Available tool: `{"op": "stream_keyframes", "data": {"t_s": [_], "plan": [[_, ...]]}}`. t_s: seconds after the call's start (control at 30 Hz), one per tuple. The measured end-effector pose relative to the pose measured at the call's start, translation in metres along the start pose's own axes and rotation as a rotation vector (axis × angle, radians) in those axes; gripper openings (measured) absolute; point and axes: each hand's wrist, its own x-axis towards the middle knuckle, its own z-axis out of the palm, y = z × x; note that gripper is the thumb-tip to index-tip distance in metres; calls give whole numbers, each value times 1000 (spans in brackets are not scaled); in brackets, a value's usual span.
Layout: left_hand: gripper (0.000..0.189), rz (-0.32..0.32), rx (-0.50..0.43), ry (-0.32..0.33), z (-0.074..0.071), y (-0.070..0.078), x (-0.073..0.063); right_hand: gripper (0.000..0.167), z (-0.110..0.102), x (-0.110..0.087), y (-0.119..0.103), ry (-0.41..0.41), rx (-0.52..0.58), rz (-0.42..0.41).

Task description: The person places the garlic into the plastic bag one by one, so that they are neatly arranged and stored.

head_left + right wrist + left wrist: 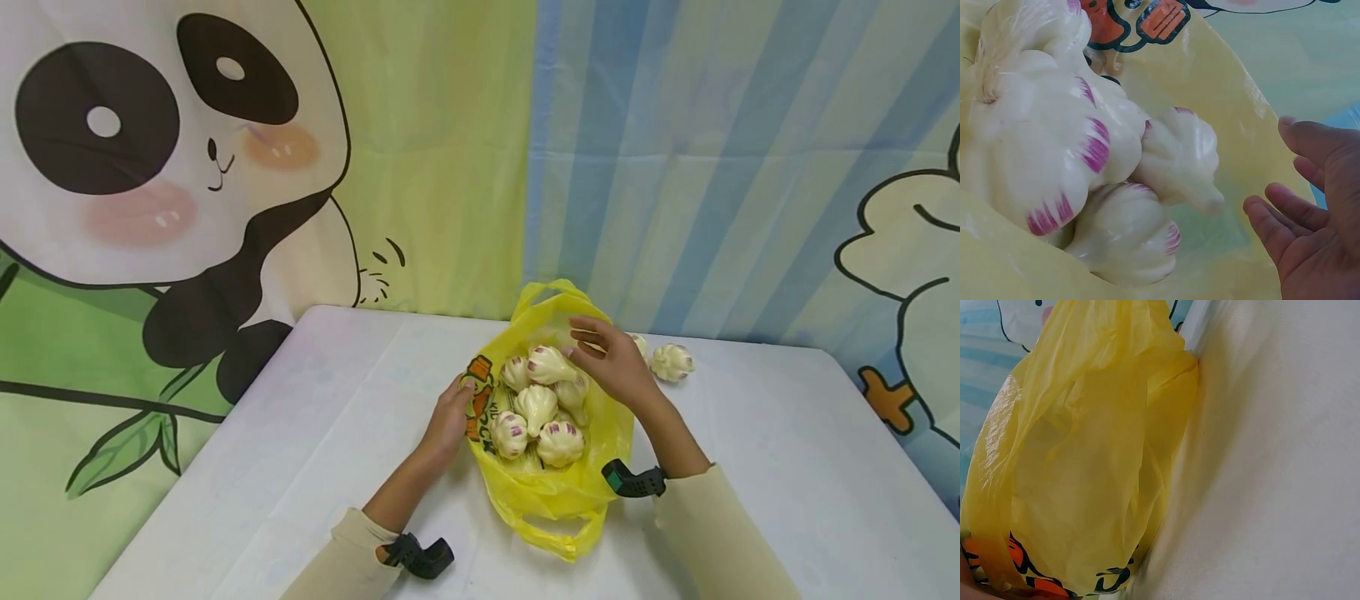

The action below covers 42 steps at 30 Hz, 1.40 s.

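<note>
A yellow plastic bag (pixel 615 433) lies on the table with its mouth spread wide. Several white garlic bulbs (pixel 536 407) with purple streaks are heaped inside it. At the bag's left rim my left hand (pixel 447 421) pinches the plastic, thumb on the inner side; the left wrist view shows mostly the bag's yellow side (pixel 1085 462). Above the right rim is my right hand (pixel 617 364), its fingers loosely spread and holding nothing. From the right wrist, the same hand (pixel 1322 206) appears apart from the nearest garlic bulb (pixel 1179 153).
Beyond my right hand, a loose garlic bulb (pixel 672 362) sits on the white tabletop (pixel 750 417), with another partly hidden by that hand. A printed panda curtain (pixel 420 167) hangs behind the table. Both wrists wear black devices (pixel 633 481).
</note>
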Motion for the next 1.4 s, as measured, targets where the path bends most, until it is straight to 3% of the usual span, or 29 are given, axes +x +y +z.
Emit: {"op": "stream_keyframes", "data": {"t_s": [0.37,0.67,0.77,0.9,1.13,1.4], "plan": [[50,-1,-14,1,0,0,0,42,-11,-3,3,58,-8,-43],[50,-16,-15,13,1,0,0,34,-27,-3,-1,194,-30,-93],[51,-10,-19,-2,1,0,1,34,-32,-4,2,269,-44,-111],[52,-7,-21,-3,1,-1,1,35,-37,-5,7,376,15,-127],[51,-14,-19,0,0,-1,0,37,-46,-7,27,494,122,-51],[53,3,-29,-21,-1,-1,0,32,-57,-19,23,574,59,-47]]}}
